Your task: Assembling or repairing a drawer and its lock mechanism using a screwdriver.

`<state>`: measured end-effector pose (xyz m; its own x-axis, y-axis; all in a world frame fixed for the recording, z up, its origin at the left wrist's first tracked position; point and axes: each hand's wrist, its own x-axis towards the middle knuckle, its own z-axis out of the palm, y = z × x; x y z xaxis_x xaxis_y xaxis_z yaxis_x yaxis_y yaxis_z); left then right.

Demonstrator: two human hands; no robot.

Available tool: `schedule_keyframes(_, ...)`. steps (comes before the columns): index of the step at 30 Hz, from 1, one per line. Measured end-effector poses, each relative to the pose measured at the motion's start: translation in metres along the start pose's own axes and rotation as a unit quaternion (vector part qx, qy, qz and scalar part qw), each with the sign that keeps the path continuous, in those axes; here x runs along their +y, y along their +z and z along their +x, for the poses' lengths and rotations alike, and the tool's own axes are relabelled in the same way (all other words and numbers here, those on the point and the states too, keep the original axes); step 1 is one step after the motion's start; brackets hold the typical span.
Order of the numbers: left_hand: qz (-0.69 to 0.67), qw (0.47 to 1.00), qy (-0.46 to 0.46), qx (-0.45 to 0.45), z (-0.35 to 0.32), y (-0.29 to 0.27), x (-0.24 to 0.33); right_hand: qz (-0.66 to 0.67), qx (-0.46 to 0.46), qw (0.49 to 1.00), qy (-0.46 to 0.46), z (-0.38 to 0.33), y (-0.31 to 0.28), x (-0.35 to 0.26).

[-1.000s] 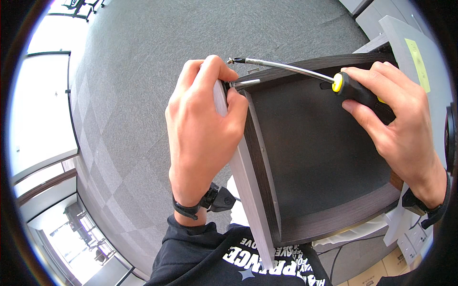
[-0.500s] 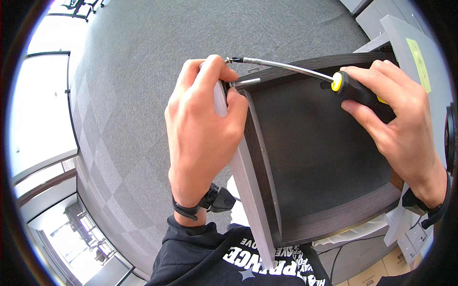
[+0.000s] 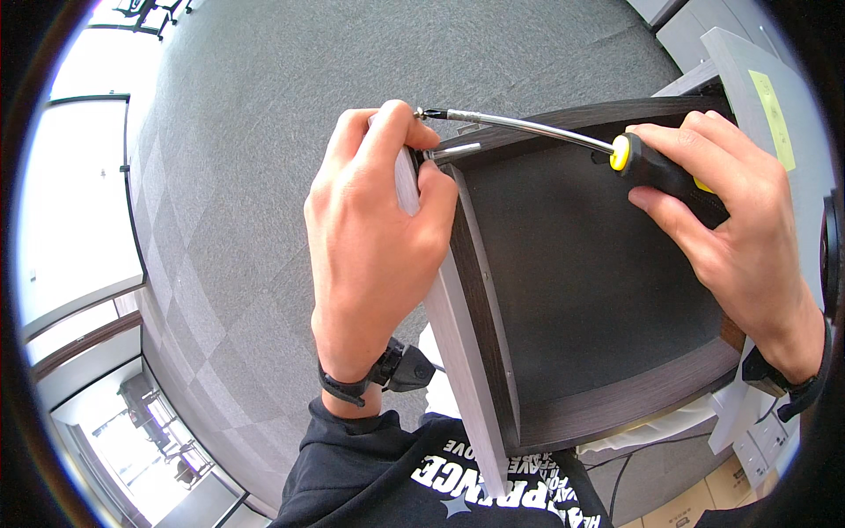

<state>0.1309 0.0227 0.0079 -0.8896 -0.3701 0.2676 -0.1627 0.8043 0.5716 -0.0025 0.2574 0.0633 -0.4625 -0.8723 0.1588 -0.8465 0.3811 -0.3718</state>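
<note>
My right hand (image 3: 735,189) is closed around the black and yellow handle of a screwdriver (image 3: 528,128). Its long shaft points left across the far side of an open dark drawer (image 3: 607,264). The dark tip meets a small screw (image 3: 420,113) beside the index finger of my left hand (image 3: 383,211). That hand is closed over the far end of the light grey drawer front (image 3: 466,378), fingers bent round it and thumb on the inner side. A short metal rod (image 3: 458,151) sticks out to the right between thumb and fingers. The hand hides where the rod and screw meet the panel.
At the right stands a grey cabinet panel (image 3: 748,97) with a yellow label (image 3: 772,119). Cardboard boxes (image 3: 687,509) and a thin black cable (image 3: 620,480) lie low on the right. Grey carpet (image 3: 255,176) spreads beyond the drawer; a wheeled chair (image 3: 145,13) is far left.
The screwdriver tip has dropped slightly and the handle has shifted a touch to the left. My left hand and the drawer look unmoved.
</note>
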Motion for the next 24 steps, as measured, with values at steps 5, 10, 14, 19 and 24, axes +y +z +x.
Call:
schedule_keyframes(5, -0.004, 1.000, -0.007, -0.005, 0.0000, -0.0005, 0.0011, -0.011, 0.000, 1.000, -0.006, -0.0005, -0.0012, 0.0007)
schedule_keyframes(10, -0.001, 1.000, 0.007, 0.001, -0.0010, 0.0015, -0.0009, -0.009, -0.005, 1.000, 0.006, -0.0015, -0.0019, 0.0006)
schedule_keyframes(14, -0.001, 1.000, 0.004, -0.005, -0.0004, 0.0005, 0.0004, -0.005, -0.006, 1.000, 0.010, -0.0012, -0.0022, 0.0006)
schedule_keyframes(19, -0.004, 1.000, -0.009, -0.007, -0.0009, 0.0001, 0.0015, -0.018, -0.007, 1.000, 0.010, -0.0009, -0.0018, 0.0002)
schedule_keyframes(24, -0.001, 1.000, -0.003, -0.007, -0.0003, -0.0001, -0.0005, -0.030, -0.003, 1.000, 0.004, -0.0001, -0.0020, 0.0000)
